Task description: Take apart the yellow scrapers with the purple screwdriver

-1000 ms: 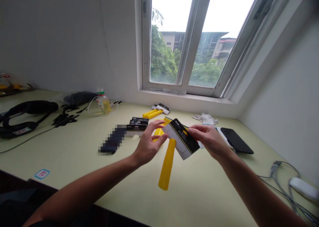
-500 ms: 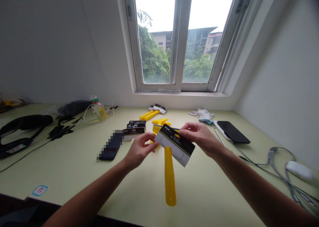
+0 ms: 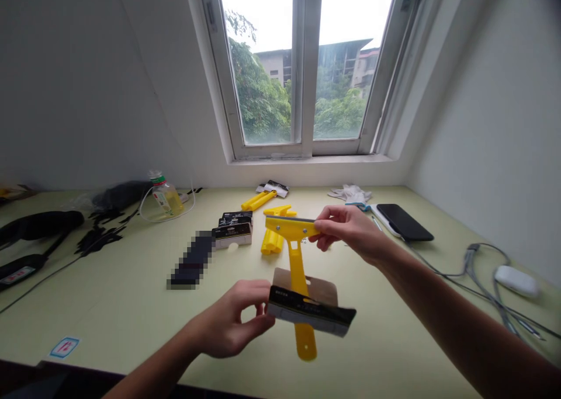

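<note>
A yellow scraper (image 3: 297, 264) with a wide screwed head and a long handle is held up over the table. My right hand (image 3: 346, 229) pinches the right end of its head. Around the handle sits a folded black-and-white cardboard packaging card (image 3: 311, 311), tilted, with the handle passing through it. The card's left edge is between the thumb and fingers of my left hand (image 3: 239, 317). Behind the scraper, more yellow scraper parts (image 3: 272, 242) lie on the table, partly covered by its head.
Several black cards (image 3: 232, 232) and a dark pixelated object (image 3: 193, 262) lie to the left. Two yellow handles (image 3: 259, 200) with cards are at the back. Farther left stands a bottle (image 3: 166, 197). A glove (image 3: 352, 194), a phone (image 3: 405, 222) and cables (image 3: 471, 264) lie right.
The packaging card has slid down from near the scraper's head to the lower handle, with my left hand moving toward me. My right hand now grips the scraper's head rather than the card.
</note>
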Available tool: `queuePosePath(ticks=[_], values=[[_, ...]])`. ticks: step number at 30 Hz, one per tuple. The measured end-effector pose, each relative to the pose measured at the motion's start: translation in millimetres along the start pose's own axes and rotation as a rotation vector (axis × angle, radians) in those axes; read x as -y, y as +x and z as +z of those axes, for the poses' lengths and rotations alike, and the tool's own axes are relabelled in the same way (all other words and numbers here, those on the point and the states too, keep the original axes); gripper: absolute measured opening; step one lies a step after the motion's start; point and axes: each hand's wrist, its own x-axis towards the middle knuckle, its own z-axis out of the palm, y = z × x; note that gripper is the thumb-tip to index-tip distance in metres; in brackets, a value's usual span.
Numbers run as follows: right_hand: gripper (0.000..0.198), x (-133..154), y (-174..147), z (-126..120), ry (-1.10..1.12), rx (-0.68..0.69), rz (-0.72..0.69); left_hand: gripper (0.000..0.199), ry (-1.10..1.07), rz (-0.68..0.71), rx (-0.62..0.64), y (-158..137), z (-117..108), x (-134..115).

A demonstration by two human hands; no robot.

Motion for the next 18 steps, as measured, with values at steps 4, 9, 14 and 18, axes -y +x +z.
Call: queuePosePath(ticks=[4, 9, 14, 18], values=[[0.030, 2.5, 3.7, -7.4, 0.076, -0.224, -0.117, 0.018, 0.055, -0.026, 0.065, -7.8, 1.8, -8.8], [0.023, 7.4, 8.8, -26.7, 0.121, -0.493, -0.320, 0.012, -0.101, -0.065, -0.399, -16.8, -29.1, 17.7], [0.020, 5.7, 15.9, -51.1, 0.115, -0.608, -0.387, 0.029, -0.230, -0.128, -0.949, 7.0, -102.9, 73.3], [0.019, 2.5, 18.3, -51.5, 0.097, -0.588, -0.374, 0.086, -0.233, -0.200, -0.979, 29.8, -139.5, 108.4]])
